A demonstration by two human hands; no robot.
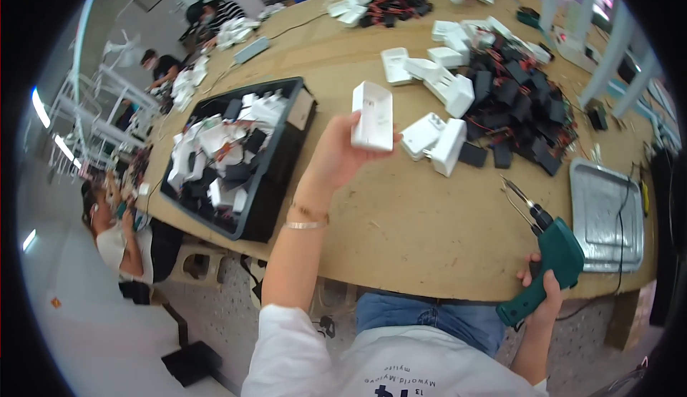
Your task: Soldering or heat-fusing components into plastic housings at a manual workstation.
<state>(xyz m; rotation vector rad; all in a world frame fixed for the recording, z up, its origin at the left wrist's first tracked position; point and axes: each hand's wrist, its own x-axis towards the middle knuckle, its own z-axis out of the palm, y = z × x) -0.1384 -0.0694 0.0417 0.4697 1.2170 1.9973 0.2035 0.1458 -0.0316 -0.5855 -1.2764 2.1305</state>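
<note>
My left hand is closed around a white plastic casing, a hollow rectangular shell lifted above the table with its open side toward me. By the table's front edge at the right, my right hand grips the handle of a green soldering gun. Its thin metal tip and a curved wire guide point up and to the left, away from the casing. Just right of the held casing lie more white casings. Beyond the gun spreads a heap of black rectangular parts with red wires.
A black crate full of white casings and black parts stands at the left. A metal tray lies at the right beside a cable. White posts rise at the right edge. Another pile of parts sits far back. Other people sit along the left.
</note>
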